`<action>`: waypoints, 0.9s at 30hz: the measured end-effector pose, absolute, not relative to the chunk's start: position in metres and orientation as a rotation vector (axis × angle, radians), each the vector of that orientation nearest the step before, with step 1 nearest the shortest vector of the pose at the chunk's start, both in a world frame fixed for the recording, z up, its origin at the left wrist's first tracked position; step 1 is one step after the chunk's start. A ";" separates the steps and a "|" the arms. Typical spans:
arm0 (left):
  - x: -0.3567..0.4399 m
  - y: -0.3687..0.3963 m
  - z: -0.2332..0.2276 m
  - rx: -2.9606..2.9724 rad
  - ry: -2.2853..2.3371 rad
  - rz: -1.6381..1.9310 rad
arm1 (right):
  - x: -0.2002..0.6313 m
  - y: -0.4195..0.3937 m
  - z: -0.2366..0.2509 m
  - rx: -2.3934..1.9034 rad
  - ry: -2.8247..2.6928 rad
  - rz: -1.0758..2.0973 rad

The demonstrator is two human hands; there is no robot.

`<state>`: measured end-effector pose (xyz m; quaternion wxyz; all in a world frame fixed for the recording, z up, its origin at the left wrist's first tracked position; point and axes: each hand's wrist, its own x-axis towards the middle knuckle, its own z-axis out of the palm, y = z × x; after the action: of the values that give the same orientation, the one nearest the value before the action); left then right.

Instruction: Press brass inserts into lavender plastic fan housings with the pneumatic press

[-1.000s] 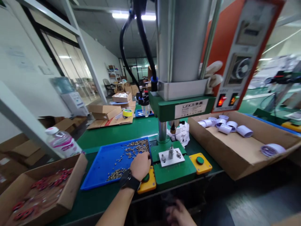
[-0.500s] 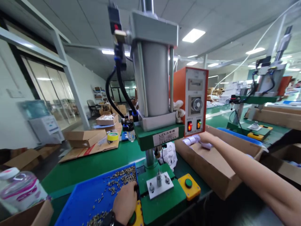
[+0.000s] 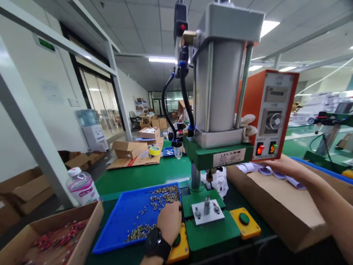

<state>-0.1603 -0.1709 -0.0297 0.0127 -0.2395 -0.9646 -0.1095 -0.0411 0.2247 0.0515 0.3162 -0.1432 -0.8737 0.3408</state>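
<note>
My left hand (image 3: 169,221), with a dark watch on the wrist, is over the right edge of a blue tray (image 3: 121,221) of small brass-coloured metal parts (image 3: 169,193). Its fingers are curled in; what is between them is hidden. Just beside it is a yellow button box (image 3: 180,250). My right hand (image 3: 285,165) reaches over a cardboard carton (image 3: 286,198), at the white-lilac curled pieces (image 3: 266,170). The control box hides part of its fingers. Between my hands stands a green press (image 3: 212,235) with a metal fixture (image 3: 206,208) on its base.
An orange control box (image 3: 273,114) juts out beside the press cylinder (image 3: 224,84). A second yellow button box (image 3: 245,222) sits right of the base. At left are a carton with red pieces (image 3: 60,235) and a plastic bottle (image 3: 82,186).
The view has swung left, so the press and tray appear further right and the carton of red pieces shows. My left hand stays by the tray edge; my right hand stays at the carton.
</note>
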 end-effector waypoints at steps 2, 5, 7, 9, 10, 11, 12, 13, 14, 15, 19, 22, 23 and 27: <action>-0.160 -0.171 -0.031 -0.756 -3.001 -0.342 | -0.032 0.184 0.048 -0.215 -2.311 1.153; -0.162 -0.172 -0.035 -0.759 -2.992 -0.343 | -0.034 0.115 0.031 0.016 -2.204 1.471; -0.163 -0.172 -0.037 -0.746 -2.986 -0.342 | -0.046 0.080 0.018 0.107 -2.151 1.536; -0.164 -0.172 -0.038 -0.733 -2.983 -0.344 | -0.059 0.061 0.011 0.131 -2.146 1.543; -0.164 -0.172 -0.038 -0.732 -2.984 -0.346 | -0.064 0.056 0.009 0.132 -2.157 1.541; -0.164 -0.172 -0.038 -0.732 -2.985 -0.349 | -0.068 0.054 0.008 0.136 -2.174 1.532; -0.163 -0.172 -0.038 -0.733 -2.987 -0.351 | -0.071 0.053 0.007 0.145 -2.194 1.521; -0.163 -0.172 -0.037 -0.733 -2.989 -0.354 | -0.072 0.053 0.008 0.156 -2.216 1.506; -0.162 -0.172 -0.037 -0.733 -2.990 -0.357 | -0.073 0.053 0.008 0.164 -2.242 1.482; -0.162 -0.173 -0.037 -0.732 -2.992 -0.359 | -0.073 0.053 0.008 0.172 -2.272 1.450; -0.161 -0.174 -0.037 -0.735 -2.992 -0.361 | -0.071 0.051 0.011 0.190 -2.386 1.218; -0.161 -0.174 -0.038 -0.738 -2.990 -0.358 | -0.070 0.050 0.015 0.166 -2.454 1.037; -0.161 -0.173 -0.038 -0.741 -2.989 -0.357 | -0.070 0.050 0.016 0.156 -2.474 1.009; -0.162 -0.172 -0.038 -0.740 -2.992 -0.350 | -0.070 0.048 0.019 0.141 -2.455 0.997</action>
<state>-0.1617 -0.1722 -0.0375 0.0199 -0.2386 -0.9643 -0.1129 -0.0697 0.0481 0.0189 0.2418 0.0516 -0.8977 0.3647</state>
